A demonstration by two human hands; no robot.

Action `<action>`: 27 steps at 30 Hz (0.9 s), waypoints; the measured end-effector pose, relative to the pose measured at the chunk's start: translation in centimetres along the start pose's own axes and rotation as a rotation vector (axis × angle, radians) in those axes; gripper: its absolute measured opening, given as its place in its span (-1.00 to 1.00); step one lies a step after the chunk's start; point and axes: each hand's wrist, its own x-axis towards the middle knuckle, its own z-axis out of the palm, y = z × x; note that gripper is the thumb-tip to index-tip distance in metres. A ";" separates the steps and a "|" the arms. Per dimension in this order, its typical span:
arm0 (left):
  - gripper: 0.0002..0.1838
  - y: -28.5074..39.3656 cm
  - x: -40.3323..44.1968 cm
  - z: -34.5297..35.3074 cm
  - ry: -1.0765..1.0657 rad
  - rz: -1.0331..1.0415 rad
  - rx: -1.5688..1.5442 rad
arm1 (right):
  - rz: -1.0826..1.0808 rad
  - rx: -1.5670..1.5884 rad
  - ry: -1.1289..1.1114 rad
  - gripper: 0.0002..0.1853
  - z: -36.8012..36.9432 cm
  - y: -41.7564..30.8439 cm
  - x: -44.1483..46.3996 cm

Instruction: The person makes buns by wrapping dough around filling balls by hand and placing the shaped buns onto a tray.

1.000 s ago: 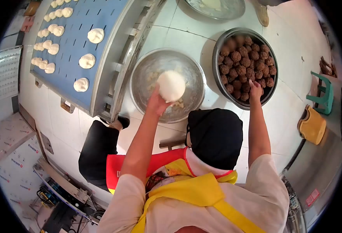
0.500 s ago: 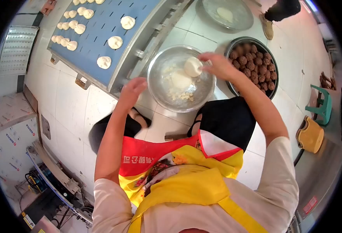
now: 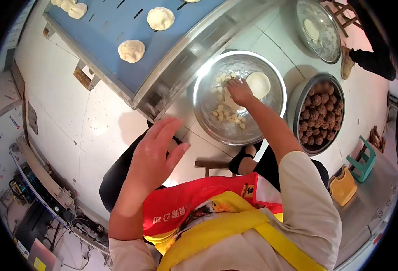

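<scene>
My right hand reaches into a wide steel bowl, fingers curled down onto a flat, pale dough piece that they partly cover. Beside the knuckles lies a white round thing; whether it is a small bowl or more dough I cannot tell. Small yellowish-white chunks are scattered around the bottom of the steel bowl. My left hand hovers above my lap, fingers stretched and thumb apart, holding nothing.
A blue-topped metal table bears dough balls. Right of the bowl stands a tub of brown balls. Further off are another steel bowl, a person's leg, a green stool and a yellow stool.
My right hand has let go of the white round thing and moved left onto the dough piece. My left hand has come back from the table side toward my body. The view has shifted.
</scene>
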 end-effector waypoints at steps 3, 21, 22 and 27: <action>-0.56 -0.1 0.2 0.1 -0.039 0.009 0.076 | -0.025 -0.042 0.069 -0.64 -0.8 0.2 -0.2; -0.61 -0.7 0.9 3.3 -0.248 0.020 0.141 | -0.291 -0.042 0.473 -0.81 1.9 3.0 -2.1; -0.61 -0.5 1.0 3.6 -0.287 0.031 0.159 | -0.343 -0.050 0.386 -0.81 1.8 3.1 -2.5; -0.58 -2.9 7.3 9.2 -0.440 -0.020 0.059 | -0.614 -0.089 0.112 -0.76 -1.2 1.9 -7.8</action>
